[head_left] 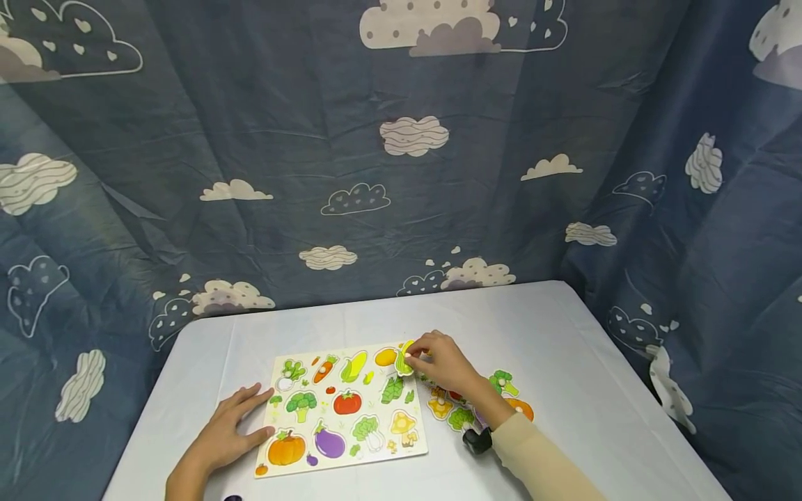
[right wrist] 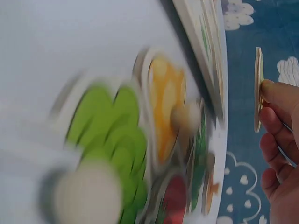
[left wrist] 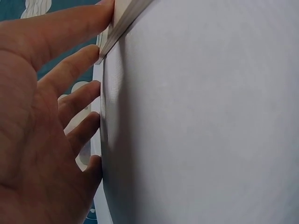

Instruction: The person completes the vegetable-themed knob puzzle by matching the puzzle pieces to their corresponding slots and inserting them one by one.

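Note:
A wooden vegetable puzzle board lies on the white table, printed with vegetables such as a pumpkin, a tomato and an eggplant. My left hand rests at its left edge, fingers spread and touching the rim; in the left wrist view the hand meets the board's corner. Over the board's far right corner, my right hand pinches a flat yellow-and-green corn piece. The right wrist view shows the corn piece edge-on between thumb and fingertips of the hand.
Loose vegetable pieces lie heaped right of the board, partly under my right forearm: a broccoli, a mushroom and several others. Some have round knobs, such as the green piece. A dark cloud-print curtain hangs behind the table.

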Demonstrator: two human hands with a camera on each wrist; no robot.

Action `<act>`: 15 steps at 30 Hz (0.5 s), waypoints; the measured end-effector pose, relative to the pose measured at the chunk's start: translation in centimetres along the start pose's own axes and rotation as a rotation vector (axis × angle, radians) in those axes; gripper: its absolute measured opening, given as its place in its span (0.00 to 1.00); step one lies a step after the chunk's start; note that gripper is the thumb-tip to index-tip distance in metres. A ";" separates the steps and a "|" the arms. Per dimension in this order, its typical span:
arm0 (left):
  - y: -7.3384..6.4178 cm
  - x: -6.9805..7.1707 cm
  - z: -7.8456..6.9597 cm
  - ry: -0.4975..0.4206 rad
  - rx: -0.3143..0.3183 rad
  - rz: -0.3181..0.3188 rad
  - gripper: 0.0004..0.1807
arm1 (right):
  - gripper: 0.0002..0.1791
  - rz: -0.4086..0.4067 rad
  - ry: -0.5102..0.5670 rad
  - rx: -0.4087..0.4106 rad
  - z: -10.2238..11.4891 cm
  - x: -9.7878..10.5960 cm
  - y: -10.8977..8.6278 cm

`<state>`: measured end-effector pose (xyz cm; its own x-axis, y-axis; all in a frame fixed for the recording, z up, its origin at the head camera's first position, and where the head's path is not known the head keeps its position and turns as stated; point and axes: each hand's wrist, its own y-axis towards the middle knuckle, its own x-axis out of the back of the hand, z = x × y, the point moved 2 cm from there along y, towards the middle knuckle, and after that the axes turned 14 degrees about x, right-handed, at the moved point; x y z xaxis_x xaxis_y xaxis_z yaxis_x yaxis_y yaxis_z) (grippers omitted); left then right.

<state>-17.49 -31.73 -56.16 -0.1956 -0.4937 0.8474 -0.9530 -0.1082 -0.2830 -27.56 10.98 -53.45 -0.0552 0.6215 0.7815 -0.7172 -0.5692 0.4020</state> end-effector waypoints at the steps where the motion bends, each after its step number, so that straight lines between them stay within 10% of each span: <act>1: 0.0 0.0 0.0 0.001 0.000 -0.004 0.44 | 0.08 0.004 0.001 0.004 0.2 -0.2 0.2; 15: 0.1 -0.1 0.1 0.007 -0.012 -0.013 0.44 | 0.07 0.006 0.001 0.013 2.3 -2.7 2.7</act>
<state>-17.59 -31.78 -56.34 -0.1847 -0.4862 0.8541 -0.9581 -0.1044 -0.2666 -27.78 6.50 -53.35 -0.0602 0.6184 0.7836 -0.7076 -0.5801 0.4034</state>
